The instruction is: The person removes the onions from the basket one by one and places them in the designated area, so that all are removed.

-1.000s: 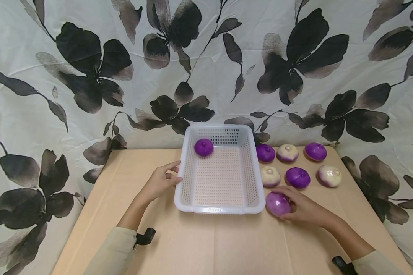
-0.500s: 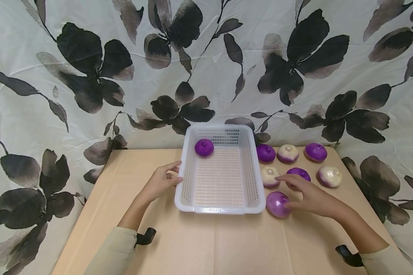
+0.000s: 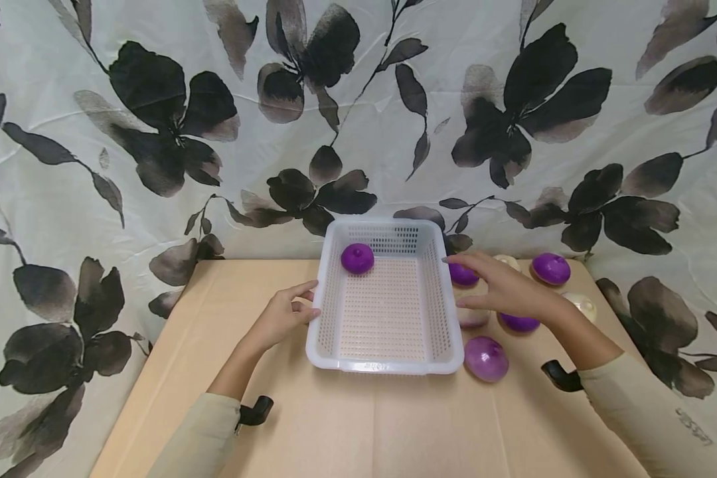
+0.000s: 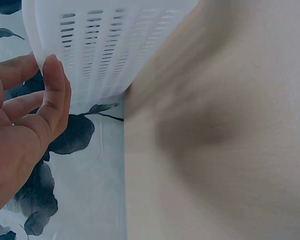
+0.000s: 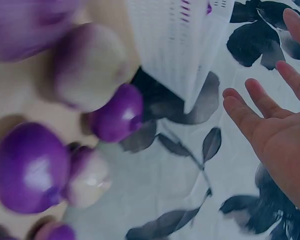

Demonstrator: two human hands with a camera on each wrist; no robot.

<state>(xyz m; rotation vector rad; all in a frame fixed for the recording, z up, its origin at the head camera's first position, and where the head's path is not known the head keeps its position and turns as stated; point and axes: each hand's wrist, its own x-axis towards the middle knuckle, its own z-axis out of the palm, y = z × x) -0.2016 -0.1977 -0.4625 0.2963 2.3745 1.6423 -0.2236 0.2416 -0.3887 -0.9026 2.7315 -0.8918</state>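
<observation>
A white perforated plastic basket (image 3: 382, 365) stands at the table's middle, tilted slightly. My left hand (image 3: 282, 315) pinches its left rim; in the left wrist view my fingers (image 4: 54, 80) press at the rim. Inside, a round purple onion-like vegetable (image 3: 357, 258) lies at the back left. My right hand (image 3: 510, 285) is empty, fingers spread and thumb apart, above the group of vegetables with fingertips by the basket's right rim. Below that hand a lighter purple vegetable (image 3: 486, 358) sits beside the basket's front right corner.
Right of the basket lie several more round vegetables, including bright purple ones (image 3: 551, 269) and white-and-purple ones (image 3: 582, 305), some partly hidden by my right hand. A floral cloth (image 3: 394, 133) hangs behind the tan table (image 3: 334, 431).
My right hand has let go of the lighter purple vegetable and moved up and left to the basket's right rim. My left hand stays on the basket; the view shifts slightly.
</observation>
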